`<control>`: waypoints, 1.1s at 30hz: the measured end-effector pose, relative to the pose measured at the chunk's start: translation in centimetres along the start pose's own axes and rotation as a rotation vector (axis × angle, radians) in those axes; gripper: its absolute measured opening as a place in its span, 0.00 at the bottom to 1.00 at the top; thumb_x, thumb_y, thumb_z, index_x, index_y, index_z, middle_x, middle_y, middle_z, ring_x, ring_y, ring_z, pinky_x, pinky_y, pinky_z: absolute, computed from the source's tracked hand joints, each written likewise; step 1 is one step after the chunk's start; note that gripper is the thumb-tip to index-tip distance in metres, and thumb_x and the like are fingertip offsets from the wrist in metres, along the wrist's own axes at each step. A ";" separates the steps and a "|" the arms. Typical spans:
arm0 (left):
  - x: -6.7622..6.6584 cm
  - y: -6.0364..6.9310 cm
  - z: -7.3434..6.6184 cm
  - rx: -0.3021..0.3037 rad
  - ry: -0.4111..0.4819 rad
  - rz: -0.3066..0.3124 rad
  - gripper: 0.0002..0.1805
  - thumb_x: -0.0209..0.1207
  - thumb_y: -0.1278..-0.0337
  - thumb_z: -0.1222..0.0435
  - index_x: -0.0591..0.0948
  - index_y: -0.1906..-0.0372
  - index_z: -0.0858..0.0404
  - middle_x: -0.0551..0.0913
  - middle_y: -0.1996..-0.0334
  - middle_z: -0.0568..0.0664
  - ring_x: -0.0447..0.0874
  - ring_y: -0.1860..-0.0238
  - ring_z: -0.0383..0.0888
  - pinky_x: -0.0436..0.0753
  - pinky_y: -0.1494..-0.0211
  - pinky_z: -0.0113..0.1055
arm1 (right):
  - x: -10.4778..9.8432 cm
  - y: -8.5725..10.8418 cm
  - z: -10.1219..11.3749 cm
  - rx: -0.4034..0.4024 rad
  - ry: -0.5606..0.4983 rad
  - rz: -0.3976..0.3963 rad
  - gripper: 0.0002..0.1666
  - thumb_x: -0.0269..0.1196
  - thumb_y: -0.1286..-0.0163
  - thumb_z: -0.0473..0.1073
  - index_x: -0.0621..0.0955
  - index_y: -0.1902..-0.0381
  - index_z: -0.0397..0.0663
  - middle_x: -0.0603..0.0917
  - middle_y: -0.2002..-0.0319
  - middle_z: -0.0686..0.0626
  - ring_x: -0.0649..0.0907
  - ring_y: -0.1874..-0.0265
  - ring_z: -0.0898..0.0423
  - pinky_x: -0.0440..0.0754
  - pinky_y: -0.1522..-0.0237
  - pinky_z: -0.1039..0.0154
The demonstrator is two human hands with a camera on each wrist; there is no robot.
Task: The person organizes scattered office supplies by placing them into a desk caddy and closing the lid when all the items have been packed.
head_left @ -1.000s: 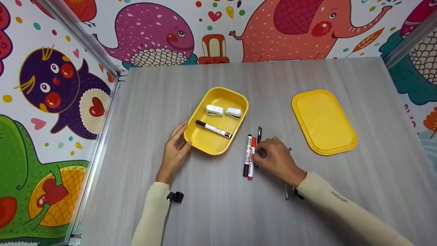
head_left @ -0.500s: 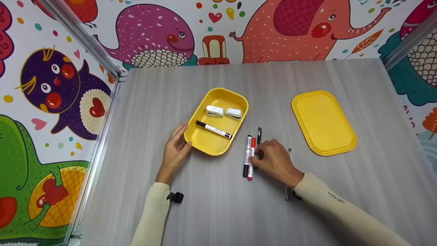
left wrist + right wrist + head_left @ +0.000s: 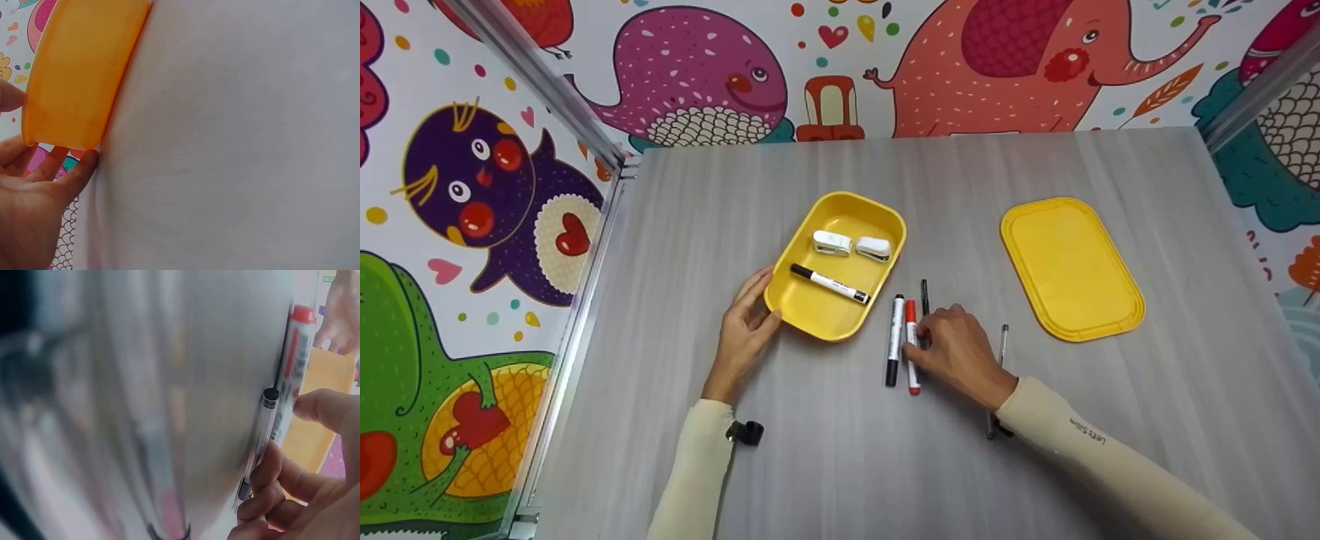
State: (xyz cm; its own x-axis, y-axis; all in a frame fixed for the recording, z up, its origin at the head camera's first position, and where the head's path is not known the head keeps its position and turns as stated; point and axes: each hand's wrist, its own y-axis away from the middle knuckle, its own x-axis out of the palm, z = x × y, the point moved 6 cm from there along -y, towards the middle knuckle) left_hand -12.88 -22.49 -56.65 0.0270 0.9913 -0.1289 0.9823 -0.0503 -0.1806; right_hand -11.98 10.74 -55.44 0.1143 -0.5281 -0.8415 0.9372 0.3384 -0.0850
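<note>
My left hand point(image 3: 741, 337) holds the near left corner of a yellow plastic box point(image 3: 802, 321), thumb and fingers on its outer walls. Inside the box lie two small white staplers point(image 3: 832, 243) and a black-capped marker point(image 3: 831, 283). My right hand point(image 3: 960, 352) pinches a red marker point(image 3: 911, 315) on the table; in the right wrist view its thumb touches the marker point(image 3: 295, 354). Just left of that lies a black marker point(image 3: 895, 341). Close by the curled fingers is a clear-barrelled pen point(image 3: 263, 427), partly hidden by the hand in the head view.
A yellow lid point(image 3: 1072, 268) lies flat on the right of the grey table point(image 3: 810, 450). Another pen point(image 3: 1003, 341) lies partly under the right wrist. Cartoon-printed walls and metal posts point(image 3: 577, 105) border the table at the back and left.
The right hand has shifted slightly left. The black marker has slid left, apart from the red marker, and the pen beside the fingers has turned a little. Left hand and box stay in place.
</note>
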 end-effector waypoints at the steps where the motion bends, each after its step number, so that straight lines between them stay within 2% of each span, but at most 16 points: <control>1: 0.0 0.0 0.0 0.001 -0.001 0.001 0.36 0.63 0.30 0.81 0.71 0.19 0.72 0.67 0.18 0.62 0.67 0.18 0.59 0.72 0.20 0.52 | 0.1 0.0 0.0 0.007 0.006 0.002 0.12 0.80 0.38 0.46 0.91 0.71 0.44 0.83 0.76 0.52 0.74 0.71 0.53 0.71 0.68 0.58; 7: 0.1 -0.1 0.0 0.008 0.000 0.003 0.36 0.63 0.30 0.81 0.70 0.19 0.72 0.67 0.18 0.61 0.67 0.18 0.58 0.72 0.20 0.53 | 0.2 -0.2 -0.1 0.035 0.008 -0.004 0.11 0.80 0.38 0.44 0.91 0.73 0.43 0.83 0.77 0.52 0.74 0.73 0.53 0.70 0.70 0.58; 14: 0.1 0.0 0.1 -0.020 0.008 -0.006 0.36 0.63 0.29 0.80 0.71 0.18 0.70 0.68 0.18 0.57 0.67 0.18 0.54 0.72 0.20 0.50 | 0.2 -0.3 -0.4 0.060 -0.025 -0.026 0.09 0.79 0.39 0.42 0.91 0.75 0.44 0.83 0.78 0.52 0.74 0.72 0.53 0.71 0.71 0.58; 25: 0.0 0.0 0.0 0.002 0.008 -0.006 0.36 0.64 0.30 0.81 0.71 0.19 0.71 0.68 0.18 0.61 0.68 0.18 0.59 0.73 0.21 0.51 | 0.1 -0.3 -0.9 0.113 -0.125 -0.041 0.06 0.78 0.38 0.41 0.91 0.70 0.47 0.84 0.74 0.53 0.75 0.68 0.54 0.72 0.67 0.59; 33: 0.0 0.0 0.1 0.015 0.014 -0.001 0.36 0.63 0.30 0.81 0.71 0.19 0.72 0.68 0.18 0.61 0.68 0.19 0.59 0.73 0.21 0.51 | 0.0 -0.2 -1.1 0.139 -0.229 -0.042 0.05 0.77 0.35 0.41 0.91 0.65 0.47 0.83 0.72 0.54 0.76 0.67 0.56 0.73 0.67 0.61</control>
State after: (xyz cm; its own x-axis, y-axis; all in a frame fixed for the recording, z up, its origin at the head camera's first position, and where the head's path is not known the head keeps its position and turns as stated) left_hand -12.93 -22.48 -56.71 0.0291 0.9930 -0.1149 0.9795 -0.0512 -0.1950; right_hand -12.54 11.47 -56.03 0.1310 -0.7074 -0.6946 0.9772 0.2104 -0.0299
